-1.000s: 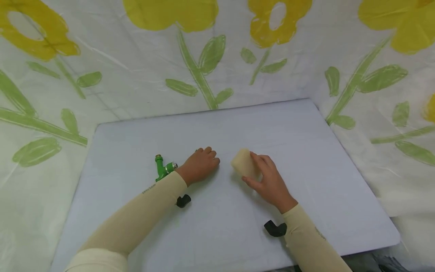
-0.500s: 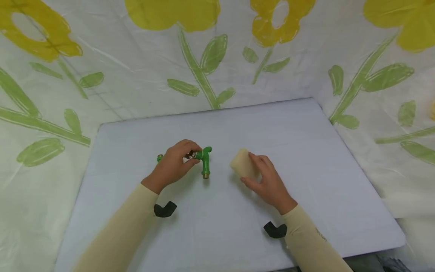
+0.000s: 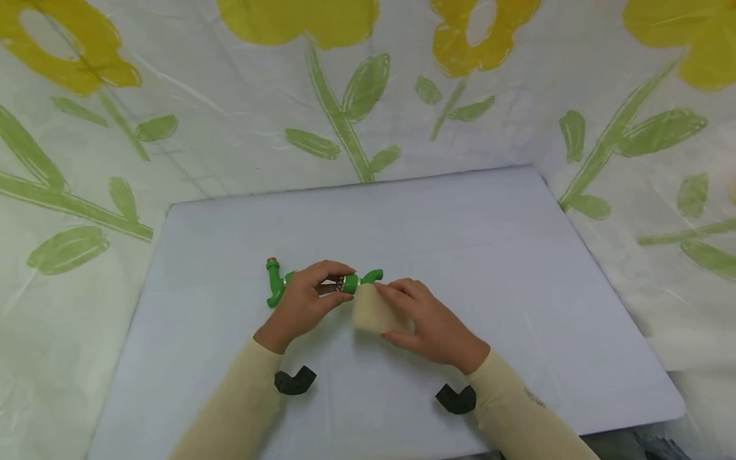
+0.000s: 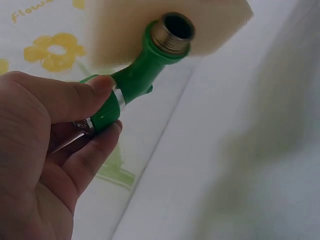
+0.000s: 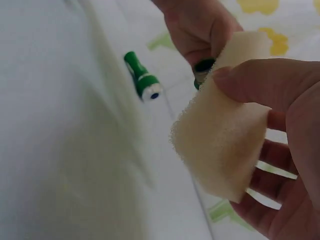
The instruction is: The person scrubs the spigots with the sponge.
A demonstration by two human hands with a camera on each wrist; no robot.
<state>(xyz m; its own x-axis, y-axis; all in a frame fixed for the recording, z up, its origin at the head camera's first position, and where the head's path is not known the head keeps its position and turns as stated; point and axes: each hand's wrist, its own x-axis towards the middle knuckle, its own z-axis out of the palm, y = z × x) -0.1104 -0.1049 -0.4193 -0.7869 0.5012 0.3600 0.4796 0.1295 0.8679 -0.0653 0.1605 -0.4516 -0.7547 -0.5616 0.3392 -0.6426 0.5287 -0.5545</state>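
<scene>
Left hand (image 3: pixel 301 305) is pinching a green tap (image 3: pixel 351 283) between thumb and fingers, holding it up over the white table (image 3: pixel 517 306), roughly mid-table. Right hand (image 3: pixel 436 327) is gripping a cream sponge (image 3: pixel 372 312), thumb on one face, fingers behind. Sponge is sitting right beside the held tap; can't tell if they're touching. Second green tap (image 3: pixel 274 281) is lying on the table, just left of left hand.

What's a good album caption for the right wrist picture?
The right hand grips a pale sponge; beyond, the left hand holds a green tap, and a second tap lies on the table.
</scene>
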